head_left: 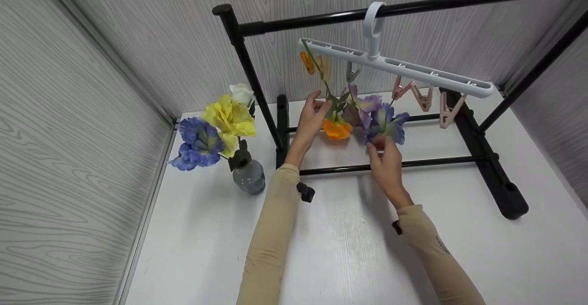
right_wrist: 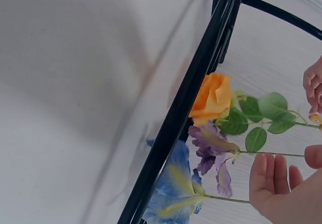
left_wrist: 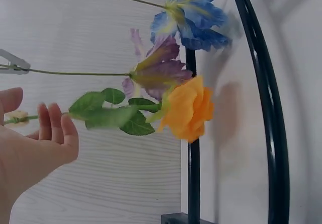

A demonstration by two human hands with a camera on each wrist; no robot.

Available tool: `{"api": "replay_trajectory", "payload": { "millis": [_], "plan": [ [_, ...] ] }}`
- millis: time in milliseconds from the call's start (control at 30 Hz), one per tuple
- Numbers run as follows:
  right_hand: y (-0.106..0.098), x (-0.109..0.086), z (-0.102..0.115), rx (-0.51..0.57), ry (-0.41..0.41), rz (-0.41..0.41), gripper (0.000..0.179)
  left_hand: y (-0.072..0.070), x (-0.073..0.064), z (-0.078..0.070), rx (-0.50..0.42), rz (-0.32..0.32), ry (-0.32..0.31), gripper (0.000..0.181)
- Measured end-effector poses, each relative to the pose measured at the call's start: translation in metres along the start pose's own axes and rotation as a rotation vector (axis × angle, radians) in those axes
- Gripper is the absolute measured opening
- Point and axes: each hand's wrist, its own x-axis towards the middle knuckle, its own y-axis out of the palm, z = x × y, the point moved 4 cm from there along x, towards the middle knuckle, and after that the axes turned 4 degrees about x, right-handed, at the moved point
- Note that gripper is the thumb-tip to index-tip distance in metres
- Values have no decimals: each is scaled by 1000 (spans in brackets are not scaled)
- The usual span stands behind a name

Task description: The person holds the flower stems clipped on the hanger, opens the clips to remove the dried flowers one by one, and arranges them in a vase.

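Observation:
An orange rose [head_left: 337, 129] with green leaves hangs head down from the left end of a white clip hanger [head_left: 399, 70]. Beside its stem is my left hand [head_left: 312, 119], fingers loosely bent, thumb apart; in the left wrist view the stem passes by the fingertips [left_wrist: 70, 133]. A purple iris [left_wrist: 158, 68] hangs from a grey clip [head_left: 352, 73] near the rose. To its right hangs a blue iris [head_left: 388, 123] under a pink clip [head_left: 401, 88]. My right hand [head_left: 386, 162] is just below the blue iris, its fingers relaxed and thumb apart in the right wrist view.
The hanger hooks over the top bar [head_left: 422, 6] of a black rack, whose lower bars cross behind my hands. Pale clips [head_left: 422, 98] hang at the hanger's right. At left stands a blue-grey vase [head_left: 249, 177] with yellow [head_left: 229, 119], blue [head_left: 200, 144] and white flowers [head_left: 241, 93].

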Motion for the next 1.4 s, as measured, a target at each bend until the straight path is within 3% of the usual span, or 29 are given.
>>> {"api": "replay_trajectory", "payload": {
  "millis": [167, 300, 400, 500, 600, 733, 867, 1033, 1167, 1300, 1400],
  "plan": [
    [-8, -3, 8, 10, -64, -21, 15, -3, -6, 1, 34, -10, -2, 40],
    [-27, 5, 34, 103, -198, -112, 18, -9, -10, 2, 41, -99, 40, 35],
    [-40, 15, 52, 200, -256, -108, 27, -16, -12, 3, 16, -169, 57, 37],
    [-46, 24, 58, 241, -224, -57, 35, -18, -14, 4, -41, -167, 85, 41],
    [-45, 27, 54, 235, -158, -27, 38, -16, -14, -1, -110, -91, 141, 48],
    [-37, 22, 45, 213, -97, -16, 34, -11, -13, -12, -189, -9, 186, 56],
    [-21, 18, 37, 157, -70, 35, 29, -11, -13, -16, -178, -10, 166, 57],
    [8, 15, 25, 140, -49, 179, 31, -11, -19, -17, -91, -20, 174, 50],
    [31, 12, 18, 130, -12, 277, 38, -8, -26, -20, -145, 20, 219, 40],
    [43, 7, 14, 85, -39, 255, 32, -4, -34, -24, -163, 68, 241, 35],
    [43, 3, 13, 57, -92, 178, 22, -4, -40, -29, -134, 49, 236, 35]
  ]
}}
